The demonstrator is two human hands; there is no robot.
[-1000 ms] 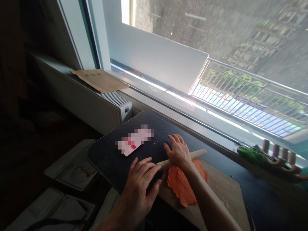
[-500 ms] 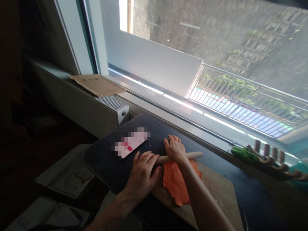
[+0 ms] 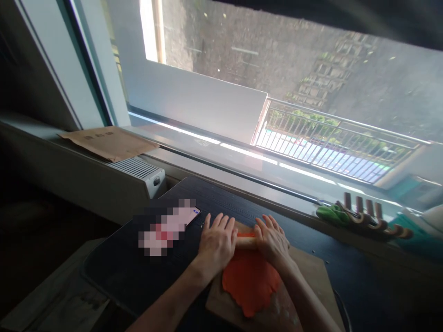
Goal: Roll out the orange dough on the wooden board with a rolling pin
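A pale wooden rolling pin [image 3: 246,242] lies across a flat, uneven sheet of orange dough or clay [image 3: 249,282]. My left hand [image 3: 217,240] rests palm down over the pin's left end, fingers stretched forward. Over its right end lies my right hand [image 3: 272,239], also with outstretched fingers. Both hands cover the pin's ends, so only its middle shows. Orange sheet is visible on the near side of the pin and as a thin strip beyond it. Beneath is a light brown board [image 3: 306,269], with pale smears on its near part.
The board is on a dark table [image 3: 155,272]. A phone [image 3: 188,220], partly blurred out, lies left of my hands. Along the window side are a radiator [image 3: 155,180] with a brown envelope [image 3: 110,142], a green cloth-like item [image 3: 332,215] and a curved wooden rack-like piece [image 3: 372,219].
The view has turned, shifting the room leftward. My right hand has moved to the pin's right end, and my left hand now lies flat on the left end. The pin now crosses the orange sheet.
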